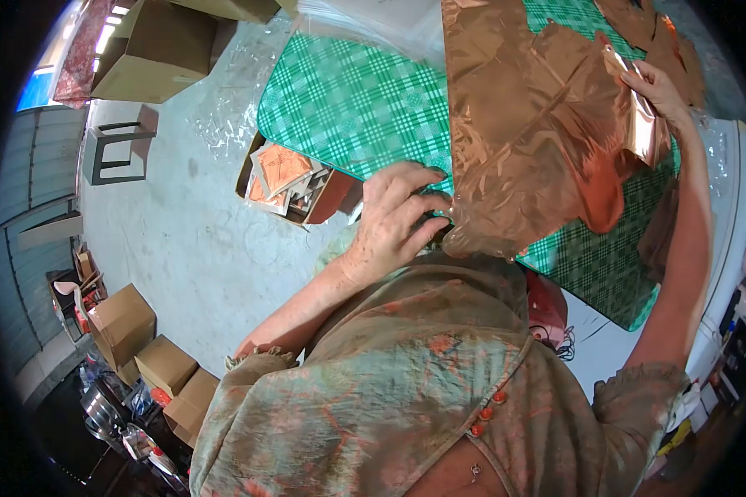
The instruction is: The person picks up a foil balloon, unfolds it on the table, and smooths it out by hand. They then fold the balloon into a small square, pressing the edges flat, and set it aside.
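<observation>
A large copper-coloured foil sheet (pixel 506 91), wrinkled and shiny, lies over a table with a green checked cover (pixel 356 99). My right hand (pixel 661 93) is closed on the foil's far right part, where a bright folded strip is raised. Near the table's front edge, my left hand (pixel 394 215) has bent, parted fingers, with the tips at the foil's lower left corner. Whether those fingertips touch the foil I cannot make out. A stack of clear plastic sheets (pixel 373 25) rests at the back of the table.
Below the table's left edge stands an open carton (pixel 319 199) with copper-coloured squares (pixel 283 170) inside. A grey stool (pixel 124 149), a large cardboard box (pixel 153 54) and several smaller boxes (pixel 123 323) are on the floor to the left. A white surface (pixel 725 182) borders the right.
</observation>
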The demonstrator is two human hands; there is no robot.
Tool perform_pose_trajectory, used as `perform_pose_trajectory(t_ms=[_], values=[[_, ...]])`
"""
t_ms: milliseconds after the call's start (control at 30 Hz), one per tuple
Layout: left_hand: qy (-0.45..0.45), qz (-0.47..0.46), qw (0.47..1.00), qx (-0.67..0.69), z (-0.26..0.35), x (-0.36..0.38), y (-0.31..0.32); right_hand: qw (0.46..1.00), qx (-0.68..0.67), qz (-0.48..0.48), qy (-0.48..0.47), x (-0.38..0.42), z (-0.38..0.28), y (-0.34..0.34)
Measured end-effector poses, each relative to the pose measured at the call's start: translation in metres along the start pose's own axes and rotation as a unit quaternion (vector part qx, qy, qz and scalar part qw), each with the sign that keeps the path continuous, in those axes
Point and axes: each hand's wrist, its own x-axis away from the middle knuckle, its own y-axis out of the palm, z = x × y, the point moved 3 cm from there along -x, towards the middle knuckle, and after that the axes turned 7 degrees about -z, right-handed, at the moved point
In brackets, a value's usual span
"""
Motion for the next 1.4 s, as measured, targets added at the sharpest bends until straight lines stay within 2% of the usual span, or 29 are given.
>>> perform_pose_trajectory(t_ms=[167,267,367,400,433,500,567,633,700,733,800,833,900,967,1100,1400], values=[[-0.011,0.005,1.0,0.004,-0.001,0.0,0.001,0.999,-0.026,-0.004,0.019,0.005,0.0,0.003],[-0.02,-0.003,1.0,-0.01,0.001,-0.002,0.0,0.999,-0.031,0.011,-0.006,-0.001,0.013,0.006],[-0.011,-0.004,0.999,-0.032,0.0,-0.001,0.002,0.999,-0.044,0.016,-0.01,-0.001,-0.002,0.019],[-0.007,-0.004,0.999,-0.037,0.0,-0.001,0.002,1.0,-0.006,0.014,0.001,-0.003,-0.003,0.016],[-0.003,-0.005,0.999,-0.042,0.0,0.0,0.002,0.992,0.062,0.107,-0.027,-0.001,-0.004,0.016],[0.003,-0.004,0.999,-0.048,0.0,0.0,0.003,0.935,0.194,0.285,-0.08,0.008,-0.012,0.024],[0.007,-0.002,0.999,-0.049,-0.001,0.0,0.003,0.915,0.247,0.301,-0.105,0.028,-0.021,0.026],[0.009,0.001,0.999,-0.053,-0.002,0.001,0.004,0.892,0.267,0.329,-0.155,0.076,-0.087,0.067],[0.01,0.002,0.998,-0.057,-0.002,0.0,0.004,0.94,0.204,0.239,-0.132,0.122,-0.145,0.122],[0.01,0.001,0.998,-0.058,-0.001,0.0,0.004,0.934,0.185,0.246,-0.18,0.139,-0.16,0.156],[0.012,0.0,0.998,-0.06,-0.002,-0.001,0.003,0.925,0.262,0.144,-0.233,0.171,-0.19,0.206],[0.014,0.0,0.998,-0.06,-0.002,-0.001,0.003,0.933,0.268,0.099,-0.217,0.179,-0.207,0.225],[0.015,-0.001,0.998,-0.057,-0.001,0.0,0.004,0.933,0.28,0.074,-0.214,0.188,-0.216,0.251],[0.017,0.0,0.998,-0.056,-0.001,-0.002,0.003,0.917,0.295,0.117,-0.242,0.19,-0.205,0.28],[0.018,-0.003,0.998,-0.057,-0.001,0.0,0.002,0.898,0.3,0.219,-0.238,0.18,-0.199,0.302],[0.011,-0.008,0.999,-0.044,0.0,-0.001,0.001,0.926,0.134,0.275,-0.222,0.177,-0.198,0.283]])
